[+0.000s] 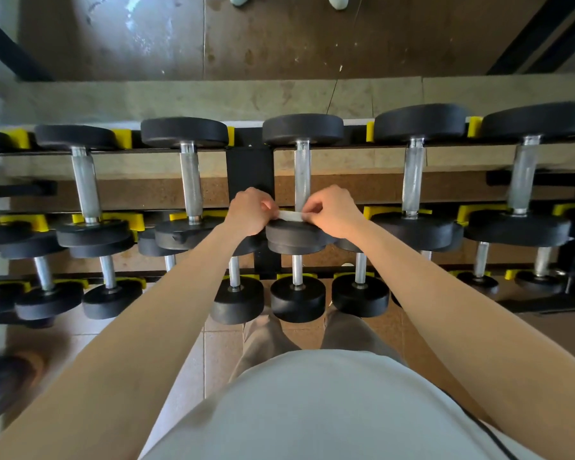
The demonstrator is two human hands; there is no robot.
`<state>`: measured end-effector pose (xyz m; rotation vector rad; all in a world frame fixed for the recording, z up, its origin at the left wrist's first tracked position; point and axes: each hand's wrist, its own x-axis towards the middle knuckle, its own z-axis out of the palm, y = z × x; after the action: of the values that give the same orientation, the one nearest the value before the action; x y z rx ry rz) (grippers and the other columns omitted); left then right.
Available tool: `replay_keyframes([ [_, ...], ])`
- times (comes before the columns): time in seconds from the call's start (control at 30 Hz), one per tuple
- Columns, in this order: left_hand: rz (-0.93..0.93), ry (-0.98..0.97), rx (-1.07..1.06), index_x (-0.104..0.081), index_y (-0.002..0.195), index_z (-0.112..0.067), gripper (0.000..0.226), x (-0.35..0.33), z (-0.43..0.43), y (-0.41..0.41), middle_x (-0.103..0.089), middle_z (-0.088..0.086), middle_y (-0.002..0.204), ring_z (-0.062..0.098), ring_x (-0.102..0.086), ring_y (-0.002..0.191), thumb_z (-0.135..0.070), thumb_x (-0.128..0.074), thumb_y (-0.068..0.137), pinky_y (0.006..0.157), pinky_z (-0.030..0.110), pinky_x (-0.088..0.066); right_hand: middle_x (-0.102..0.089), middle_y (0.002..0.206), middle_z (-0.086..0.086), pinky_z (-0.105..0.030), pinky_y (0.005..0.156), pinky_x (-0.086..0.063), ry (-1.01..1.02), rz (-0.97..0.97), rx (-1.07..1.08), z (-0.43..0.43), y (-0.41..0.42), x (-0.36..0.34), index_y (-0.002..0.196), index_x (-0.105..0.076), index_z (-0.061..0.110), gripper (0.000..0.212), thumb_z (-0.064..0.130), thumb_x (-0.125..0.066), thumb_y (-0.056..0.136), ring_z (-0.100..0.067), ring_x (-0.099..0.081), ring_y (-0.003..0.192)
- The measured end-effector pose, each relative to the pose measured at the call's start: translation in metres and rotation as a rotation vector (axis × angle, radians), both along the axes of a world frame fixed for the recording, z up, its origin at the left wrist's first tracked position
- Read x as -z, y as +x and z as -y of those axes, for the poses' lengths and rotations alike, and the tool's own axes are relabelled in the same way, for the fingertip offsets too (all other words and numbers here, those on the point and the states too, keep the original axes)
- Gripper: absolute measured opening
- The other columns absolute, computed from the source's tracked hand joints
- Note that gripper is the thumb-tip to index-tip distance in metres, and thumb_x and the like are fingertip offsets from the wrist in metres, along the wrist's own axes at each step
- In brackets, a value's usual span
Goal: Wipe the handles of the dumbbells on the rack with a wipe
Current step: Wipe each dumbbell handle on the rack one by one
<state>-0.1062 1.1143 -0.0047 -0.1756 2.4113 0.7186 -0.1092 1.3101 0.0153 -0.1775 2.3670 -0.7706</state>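
A small white wipe [290, 215] is stretched between my two hands. My left hand [251, 210] pinches its left end and my right hand [332, 210] pinches its right end. The wipe hangs just above the near black head of the middle dumbbell [301, 180], in front of the lower end of its steel handle. This dumbbell lies on the top tier of the rack [250, 167]. Other dumbbells with bare steel handles lie to its left [190, 184] and right [412, 177].
A lower tier holds several smaller dumbbells [297, 293] near my legs. Yellow cradles [377, 210] separate the weights. A low ledge and brown floor lie behind the rack. Another person's shoes [338, 0] show at the top edge, and a dark shoe [4, 383] at bottom left.
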Motion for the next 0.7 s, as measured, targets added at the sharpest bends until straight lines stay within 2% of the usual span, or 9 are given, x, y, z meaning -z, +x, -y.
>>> replay_keyframes([
  [0.17,0.054,0.176,-0.073,-0.075,0.100,-0.022,0.013,-0.004,-0.016,0.001,-0.075,-0.003,0.103,0.013,-0.068,0.095,-0.022,-0.079,0.087,0.090,0.033,-0.056,-0.067,0.094,0.004,-0.025,0.076,-0.047,0.112,0.044,0.090,-0.023,-0.005,0.009,0.095,-0.072,0.020,0.007,0.022,-0.073,0.089,-0.010,-0.060,0.084],
  [0.27,0.028,0.273,-0.099,-0.069,0.089,-0.025,0.016,-0.011,-0.022,0.004,-0.071,-0.008,0.094,0.010,-0.068,0.090,-0.020,-0.083,0.083,0.084,0.029,-0.056,-0.067,0.100,-0.001,-0.027,0.075,-0.047,0.151,0.085,0.165,-0.037,-0.006,0.016,0.097,-0.070,0.018,0.008,0.021,-0.072,0.090,-0.014,-0.060,0.088],
  [0.37,-0.053,0.210,-0.097,-0.063,0.084,-0.024,0.020,-0.013,-0.027,0.009,-0.070,-0.007,0.090,0.010,-0.066,0.085,-0.019,-0.082,0.083,0.077,0.026,-0.055,-0.065,0.102,-0.002,-0.028,0.078,-0.048,0.157,0.082,0.204,-0.035,-0.004,0.020,0.098,-0.068,0.017,0.008,0.020,-0.071,0.091,-0.018,-0.062,0.093],
  [0.47,-0.080,0.117,-0.113,-0.062,0.084,-0.024,0.019,-0.006,-0.015,0.010,-0.070,-0.004,0.092,0.015,-0.068,0.089,-0.019,-0.080,0.086,0.080,0.031,-0.057,-0.066,0.095,0.003,-0.027,0.080,-0.051,0.066,0.055,0.169,-0.026,-0.002,0.015,0.093,-0.070,0.020,0.004,0.019,-0.072,0.089,-0.013,-0.063,0.090],
  [0.57,-0.099,0.044,-0.122,-0.068,0.097,-0.024,0.010,-0.001,-0.003,0.011,-0.072,-0.002,0.099,0.018,-0.069,0.092,-0.019,-0.074,0.091,0.080,0.031,-0.058,-0.068,0.093,0.006,-0.025,0.081,-0.050,-0.024,0.065,0.116,-0.019,0.000,0.011,0.096,-0.073,0.017,0.007,0.020,-0.074,0.089,-0.009,-0.062,0.086],
  [0.63,-0.111,0.024,-0.063,-0.071,0.114,-0.019,0.017,0.000,-0.005,0.008,-0.073,0.003,0.109,0.019,-0.068,0.093,-0.019,-0.067,0.097,0.079,0.030,-0.056,-0.067,0.097,0.004,-0.024,0.080,-0.049,-0.024,0.036,0.152,-0.017,0.000,0.011,0.098,-0.071,0.017,0.007,0.020,-0.071,0.091,-0.011,-0.062,0.089],
  [0.7,-0.124,0.024,0.017,-0.072,0.120,-0.015,0.023,-0.004,-0.011,0.002,-0.073,0.006,0.111,0.019,-0.065,0.090,-0.022,-0.062,0.101,0.075,0.028,-0.053,-0.065,0.099,0.003,-0.025,0.081,-0.049,-0.017,-0.032,0.258,-0.021,-0.004,0.011,0.100,-0.067,0.016,0.008,0.018,-0.068,0.093,-0.012,-0.062,0.092],
])
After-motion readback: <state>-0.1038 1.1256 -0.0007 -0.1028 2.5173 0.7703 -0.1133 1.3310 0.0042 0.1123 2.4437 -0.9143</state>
